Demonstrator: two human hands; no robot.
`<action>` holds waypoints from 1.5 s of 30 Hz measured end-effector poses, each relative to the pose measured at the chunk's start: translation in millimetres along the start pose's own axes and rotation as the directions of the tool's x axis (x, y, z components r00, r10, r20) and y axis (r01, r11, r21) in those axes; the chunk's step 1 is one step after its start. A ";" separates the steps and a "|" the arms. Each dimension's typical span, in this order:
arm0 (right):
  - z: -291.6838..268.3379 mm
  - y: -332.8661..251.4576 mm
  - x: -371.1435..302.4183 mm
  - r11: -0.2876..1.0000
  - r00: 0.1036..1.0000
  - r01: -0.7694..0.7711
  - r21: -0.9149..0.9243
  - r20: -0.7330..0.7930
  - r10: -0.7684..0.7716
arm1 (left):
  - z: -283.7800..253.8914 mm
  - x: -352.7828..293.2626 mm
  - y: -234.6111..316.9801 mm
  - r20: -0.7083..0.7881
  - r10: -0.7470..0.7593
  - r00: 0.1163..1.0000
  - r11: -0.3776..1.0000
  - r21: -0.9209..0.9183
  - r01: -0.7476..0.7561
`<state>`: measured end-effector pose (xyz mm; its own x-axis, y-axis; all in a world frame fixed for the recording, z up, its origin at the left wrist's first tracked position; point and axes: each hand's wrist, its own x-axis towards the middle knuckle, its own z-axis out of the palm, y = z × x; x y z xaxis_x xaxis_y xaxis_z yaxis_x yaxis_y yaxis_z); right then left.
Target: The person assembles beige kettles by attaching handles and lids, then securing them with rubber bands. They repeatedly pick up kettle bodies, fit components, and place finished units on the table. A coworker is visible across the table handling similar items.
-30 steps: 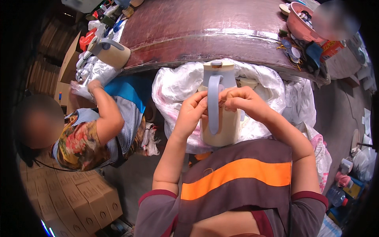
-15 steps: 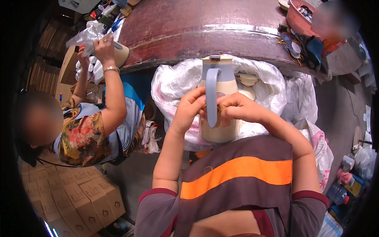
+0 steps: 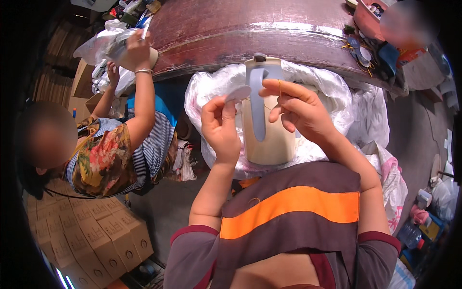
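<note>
A cream vacuum jug (image 3: 272, 142) with a grey collar and grey handle (image 3: 258, 115) stands upright before me, its handle facing me. Between thumb and fingers my left hand (image 3: 221, 123) pinches a pale round hang tag (image 3: 239, 92), left of the handle. Opposite it, my right hand (image 3: 303, 108) has a thin yellowish string (image 3: 280, 87) looped at its fingers. The string seems to run from the tag past the handle; its path behind the handle is hidden. Neither hand visibly grips the jug.
White plastic sacking (image 3: 211, 96) surrounds the jug, below a dark red table (image 3: 216, 43). At left a co-worker (image 3: 106, 164) handles a plastic bag (image 3: 96, 45) around another jug. Cardboard boxes (image 3: 101, 231) are stacked lower left; a pink basin (image 3: 368, 21) sits far right.
My hands have moved up and apart from close beside the handle. The tag now shows in my left hand, with the string at my right fingers. The co-worker's bag has moved over their jug.
</note>
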<state>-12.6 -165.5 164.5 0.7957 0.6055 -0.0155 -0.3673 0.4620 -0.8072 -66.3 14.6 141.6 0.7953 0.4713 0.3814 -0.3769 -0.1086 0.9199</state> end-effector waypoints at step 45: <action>-40.7 33.7 -43.0 0.072 0.747 0.334 -0.940 0.217 -0.628 | -12.4 14.8 44.1 0.311 -0.335 0.889 0.901 -0.172 0.399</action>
<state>-39.6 -202.3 114.0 0.7204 0.3029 0.6239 0.6920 -0.3730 -0.6180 -77.1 27.7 186.6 0.9813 0.1831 0.0598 -0.1037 0.2405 0.9651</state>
